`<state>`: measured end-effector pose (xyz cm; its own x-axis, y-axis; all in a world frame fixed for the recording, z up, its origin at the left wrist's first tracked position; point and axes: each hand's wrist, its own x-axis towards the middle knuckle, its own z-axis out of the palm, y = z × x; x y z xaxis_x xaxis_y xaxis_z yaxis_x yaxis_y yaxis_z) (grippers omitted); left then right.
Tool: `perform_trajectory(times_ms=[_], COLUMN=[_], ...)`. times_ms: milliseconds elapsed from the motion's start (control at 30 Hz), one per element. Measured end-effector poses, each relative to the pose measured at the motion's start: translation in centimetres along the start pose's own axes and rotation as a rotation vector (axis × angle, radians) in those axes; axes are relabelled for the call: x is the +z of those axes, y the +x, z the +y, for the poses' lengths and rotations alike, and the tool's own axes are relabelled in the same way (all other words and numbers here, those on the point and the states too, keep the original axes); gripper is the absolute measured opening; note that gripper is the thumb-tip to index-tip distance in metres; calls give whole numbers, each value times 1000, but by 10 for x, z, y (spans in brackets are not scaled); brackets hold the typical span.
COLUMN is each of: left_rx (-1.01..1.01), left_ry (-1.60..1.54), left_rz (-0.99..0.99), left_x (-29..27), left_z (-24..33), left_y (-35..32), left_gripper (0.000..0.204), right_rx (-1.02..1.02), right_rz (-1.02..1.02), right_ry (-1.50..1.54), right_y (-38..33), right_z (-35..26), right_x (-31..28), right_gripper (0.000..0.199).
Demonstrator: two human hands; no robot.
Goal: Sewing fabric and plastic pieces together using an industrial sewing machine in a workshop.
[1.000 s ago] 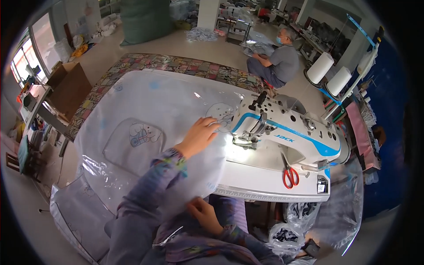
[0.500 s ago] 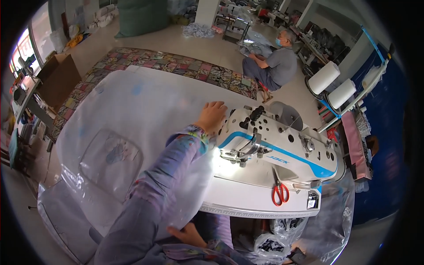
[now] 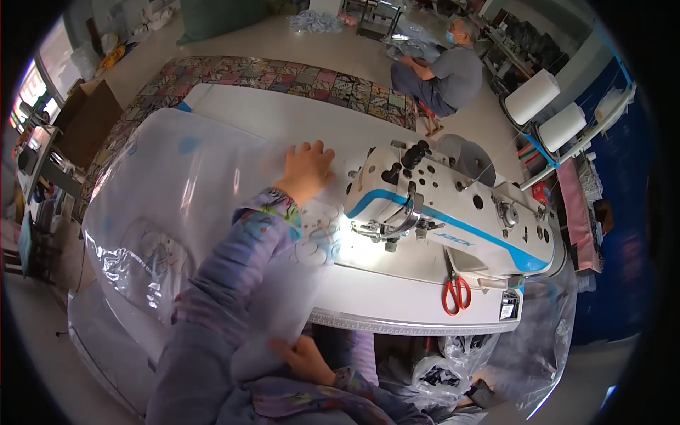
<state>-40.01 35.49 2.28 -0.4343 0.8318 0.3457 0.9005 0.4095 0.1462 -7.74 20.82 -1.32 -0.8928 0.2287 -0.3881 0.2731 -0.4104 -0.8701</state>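
Holding left hand [image 3: 305, 176] at the far edge of the transparent printed sheet [image 3: 205, 163], with grip open and a little spread, near the white and blue sewing machine [image 3: 453, 212]. Touching the near edge of the same sheet with right hand [image 3: 307, 360]; cannot tell whether closed in grip or only resting. Seeing the sheet spread over the white table [image 3: 397, 301], close to the lit needle area [image 3: 363, 248], to the left of red-handled scissors [image 3: 454, 282].

White glare floods beneath the sewing machine [image 3: 460, 227]; left of it, highlights streak the plastic sheet [image 3: 180, 177] and, farther left, a window [image 3: 31, 86] glows. Far around it, edges bend into black.
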Motion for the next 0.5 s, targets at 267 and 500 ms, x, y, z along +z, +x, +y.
perform_trajectory(times_ms=[267,500], left_rx=[2,-33], left_ry=[-238,-63], left_rz=[-61,-237], left_x=[-18,-53], left_z=[-24,-28], left_y=[-47,-79], left_gripper=[31,34], right_rx=[2,28], right_rz=[40,-33], right_ry=[114,-2], right_y=[-2,-9], right_z=[4,17], right_x=[-11,19], right_gripper=[35,31])
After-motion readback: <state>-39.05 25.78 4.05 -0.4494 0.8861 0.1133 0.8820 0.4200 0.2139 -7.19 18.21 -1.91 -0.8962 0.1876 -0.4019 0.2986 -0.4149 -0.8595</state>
